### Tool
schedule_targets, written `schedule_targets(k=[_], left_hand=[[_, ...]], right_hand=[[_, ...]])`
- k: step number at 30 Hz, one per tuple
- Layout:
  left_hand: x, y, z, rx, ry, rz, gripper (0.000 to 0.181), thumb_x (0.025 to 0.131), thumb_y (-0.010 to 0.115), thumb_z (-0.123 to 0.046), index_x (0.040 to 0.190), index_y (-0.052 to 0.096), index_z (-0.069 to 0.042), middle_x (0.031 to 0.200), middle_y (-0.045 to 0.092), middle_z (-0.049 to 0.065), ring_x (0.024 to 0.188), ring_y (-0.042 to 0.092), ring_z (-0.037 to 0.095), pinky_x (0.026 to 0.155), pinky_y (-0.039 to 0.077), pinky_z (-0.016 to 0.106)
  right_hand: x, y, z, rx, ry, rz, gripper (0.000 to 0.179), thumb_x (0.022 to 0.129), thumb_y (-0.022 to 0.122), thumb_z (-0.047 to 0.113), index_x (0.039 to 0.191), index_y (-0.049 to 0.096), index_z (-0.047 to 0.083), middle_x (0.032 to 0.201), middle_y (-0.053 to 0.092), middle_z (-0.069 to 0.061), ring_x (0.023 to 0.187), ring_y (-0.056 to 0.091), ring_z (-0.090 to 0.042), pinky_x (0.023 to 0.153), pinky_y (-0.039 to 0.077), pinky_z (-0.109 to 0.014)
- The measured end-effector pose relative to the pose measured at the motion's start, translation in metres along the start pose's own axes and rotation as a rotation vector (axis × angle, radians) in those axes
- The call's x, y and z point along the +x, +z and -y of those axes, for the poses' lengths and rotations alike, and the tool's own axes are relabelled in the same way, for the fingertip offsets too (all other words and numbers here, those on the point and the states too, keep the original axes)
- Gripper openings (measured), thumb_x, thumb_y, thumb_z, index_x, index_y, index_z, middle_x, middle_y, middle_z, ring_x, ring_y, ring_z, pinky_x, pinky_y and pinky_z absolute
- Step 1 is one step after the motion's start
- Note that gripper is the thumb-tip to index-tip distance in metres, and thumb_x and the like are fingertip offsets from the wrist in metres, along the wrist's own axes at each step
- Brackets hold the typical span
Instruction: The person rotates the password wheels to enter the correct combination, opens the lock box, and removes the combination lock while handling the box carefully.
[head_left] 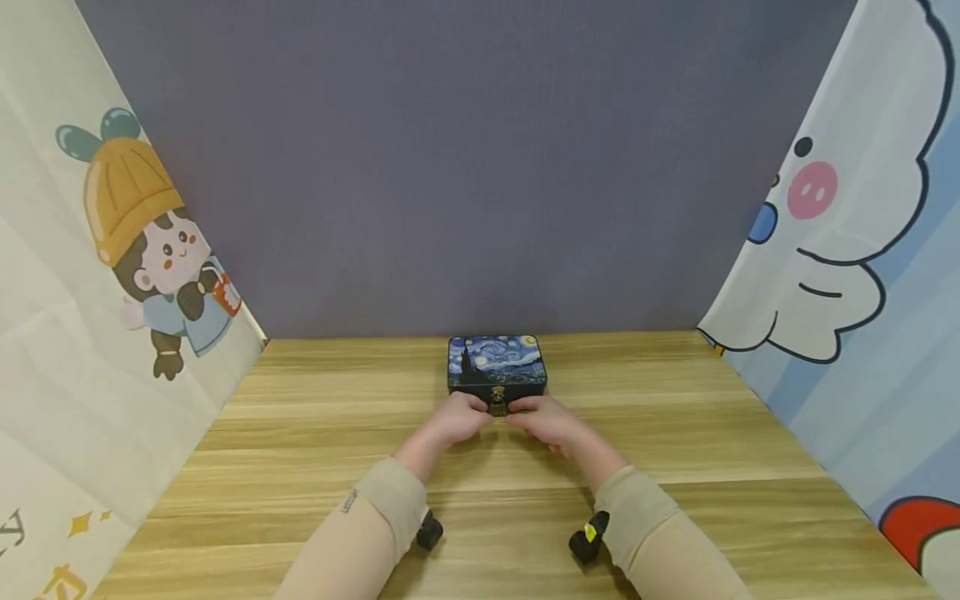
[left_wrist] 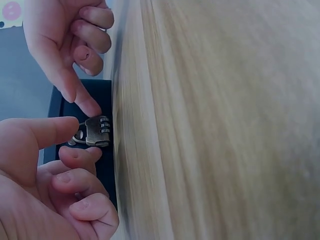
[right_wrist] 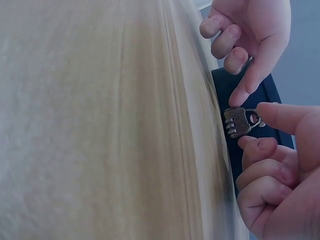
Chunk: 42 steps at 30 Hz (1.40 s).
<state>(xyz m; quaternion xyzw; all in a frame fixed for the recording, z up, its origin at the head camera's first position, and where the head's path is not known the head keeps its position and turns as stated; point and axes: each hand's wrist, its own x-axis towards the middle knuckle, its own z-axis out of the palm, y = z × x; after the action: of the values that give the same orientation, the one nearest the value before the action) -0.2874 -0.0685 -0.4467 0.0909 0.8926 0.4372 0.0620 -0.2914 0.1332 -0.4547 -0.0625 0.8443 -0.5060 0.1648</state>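
Head view: one box, lid down, starry-sky picture on top; one padlock at its front; two hands; two black devices by the sleeves. Wood-grain surface, box at its far edge; grey backdrop behind, cartoon-printed sheets either side. Left hand and right hand reach forward, meeting at the padlock.

Left wrist view: three dials on the padlock. Surface runs along the box's base. Left hand pinches the padlock, thumb by the shackle, index tip at the body's side, other fingers curled.

Right wrist view: one padlock again, surface at left. Right hand mirrors that grip; the index tips face each other across the lock body.
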Motion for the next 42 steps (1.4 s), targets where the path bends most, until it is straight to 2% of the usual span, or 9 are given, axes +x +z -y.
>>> schedule_targets(k=[4, 9, 12, 15, 19, 26, 31, 36, 42], left_hand=[[0.0, 0.001, -0.001, -0.006, -0.013, -0.005, 0.032, 0.088, 0.073, -0.012, 0.114, 0.071, 0.007, 0.115, 0.069, 0.019, 0.103, 0.064, 0.03, 0.088, 0.054, 0.041], [0.0, 0.001, -0.001, -0.031, 0.026, -0.013, 0.014, 0.087, 0.072, -0.01, 0.094, 0.074, 0.001, 0.091, 0.069, 0.009, 0.074, 0.06, 0.019, 0.064, 0.051, 0.031], [0.001, 0.002, 0.0, -0.032, 0.051, -0.009, 0.008, 0.089, 0.071, -0.01, 0.086, 0.072, -0.002, 0.081, 0.064, 0.003, 0.065, 0.055, 0.015, 0.058, 0.046, 0.027], [0.004, 0.003, 0.001, -0.027, 0.05, 0.004, 0.01, 0.091, 0.07, -0.009, 0.084, 0.071, -0.003, 0.076, 0.061, 0.001, 0.062, 0.052, 0.013, 0.056, 0.043, 0.025], [0.007, 0.005, 0.0, -0.014, 0.05, 0.022, 0.017, 0.095, 0.069, -0.011, 0.082, 0.07, 0.001, 0.066, 0.055, -0.002, 0.057, 0.047, 0.012, 0.053, 0.038, 0.025], [0.006, 0.007, -0.004, 0.012, 0.033, 0.014, 0.027, 0.097, 0.067, -0.015, 0.079, 0.07, 0.005, 0.056, 0.049, -0.005, 0.049, 0.04, 0.01, 0.048, 0.033, 0.024], [0.007, 0.01, -0.003, -0.028, 0.003, 0.018, 0.03, 0.098, 0.066, -0.016, 0.078, 0.069, 0.006, 0.058, 0.052, -0.001, 0.048, 0.039, 0.011, 0.047, 0.032, 0.025], [0.006, 0.011, -0.005, -0.104, -0.028, 0.012, 0.024, 0.098, 0.065, -0.016, 0.088, 0.073, 0.004, 0.067, 0.058, 0.005, 0.05, 0.039, 0.011, 0.048, 0.034, 0.025], [0.007, 0.012, -0.009, -0.243, -0.15, 0.033, 0.031, 0.102, 0.061, -0.021, 0.084, 0.066, 0.003, 0.053, 0.037, -0.004, 0.042, 0.025, 0.01, 0.041, 0.024, 0.027]], right_hand=[[-0.001, 0.0, 0.0, 0.014, -0.001, -0.003, 0.043, 0.097, 0.069, 0.027, 0.136, 0.063, 0.01, 0.078, 0.06, -0.01, 0.042, 0.028, -0.011, 0.036, 0.023, -0.025], [-0.002, -0.001, 0.001, 0.019, 0.0, -0.003, 0.04, 0.097, 0.069, 0.028, 0.132, 0.064, 0.009, 0.079, 0.059, -0.011, 0.042, 0.027, -0.011, 0.036, 0.023, -0.025], [-0.001, -0.002, 0.001, 0.023, -0.003, -0.002, 0.04, 0.097, 0.069, 0.029, 0.131, 0.065, 0.009, 0.079, 0.058, -0.01, 0.042, 0.027, -0.01, 0.036, 0.024, -0.025], [0.0, -0.002, 0.0, 0.032, -0.007, 0.006, 0.039, 0.097, 0.068, 0.029, 0.13, 0.065, 0.009, 0.079, 0.057, -0.009, 0.043, 0.028, -0.01, 0.036, 0.024, -0.024], [0.001, -0.004, -0.002, 0.07, -0.008, 0.02, 0.038, 0.097, 0.068, 0.029, 0.129, 0.065, 0.008, 0.077, 0.055, -0.006, 0.044, 0.027, -0.009, 0.037, 0.023, -0.024], [0.003, -0.006, -0.004, 0.113, 0.005, 0.049, 0.04, 0.097, 0.068, 0.031, 0.13, 0.065, 0.008, 0.068, 0.047, 0.001, 0.044, 0.025, -0.008, 0.038, 0.022, -0.023], [0.002, -0.008, -0.005, 0.133, 0.012, 0.062, 0.041, 0.098, 0.066, 0.031, 0.132, 0.063, 0.007, 0.066, 0.044, 0.002, 0.045, 0.024, -0.008, 0.038, 0.022, -0.023], [0.001, -0.01, -0.004, 0.149, 0.029, 0.04, 0.04, 0.1, 0.064, 0.032, 0.133, 0.064, 0.009, 0.066, 0.042, 0.002, 0.046, 0.022, -0.009, 0.039, 0.022, -0.024], [0.001, -0.011, -0.001, 0.206, 0.035, 0.014, 0.046, 0.1, 0.064, 0.037, 0.133, 0.064, 0.006, 0.063, 0.038, 0.002, 0.045, 0.021, -0.009, 0.038, 0.022, -0.023]])
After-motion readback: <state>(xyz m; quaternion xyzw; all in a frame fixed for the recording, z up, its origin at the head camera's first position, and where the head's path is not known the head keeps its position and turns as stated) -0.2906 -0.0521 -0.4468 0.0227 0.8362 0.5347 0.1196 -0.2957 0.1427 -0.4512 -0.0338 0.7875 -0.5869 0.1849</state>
